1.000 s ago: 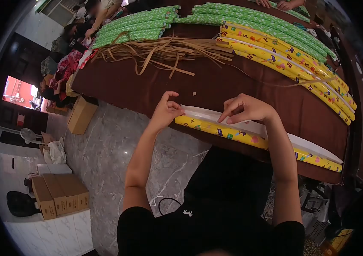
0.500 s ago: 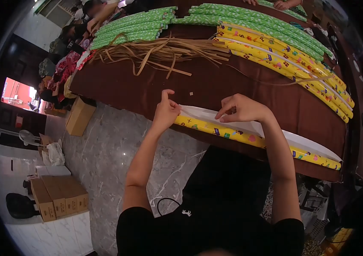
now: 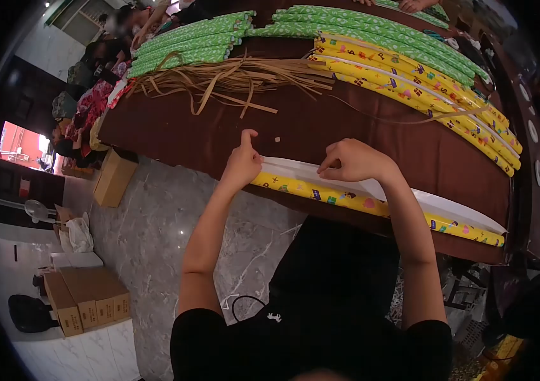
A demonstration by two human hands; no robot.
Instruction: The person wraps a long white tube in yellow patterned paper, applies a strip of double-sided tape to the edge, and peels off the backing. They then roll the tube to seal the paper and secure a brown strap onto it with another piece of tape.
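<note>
A yellow printed wrapping paper roll lies along the near edge of the table, its white inner side showing in a loose upper flap. At its left end, my left hand grips the paper between thumb and fingers, with the index finger raised. My right hand is bent over the middle of the roll, its thumb and fingertips pinched at the white flap's edge. The right forearm hides part of the roll. A tiny pale square scrap sits on the cloth beyond my hands.
Brown strips lie in a loose pile on the dark tablecloth. Beyond are green rolls and yellow rolls. Another person's hands are at the far edge. Cardboard boxes stand at left.
My right hand has shifted slightly left along the flap, its fingertips now closer together. My left hand keeps its grip on the roll's end. The whole view has drifted a little.
</note>
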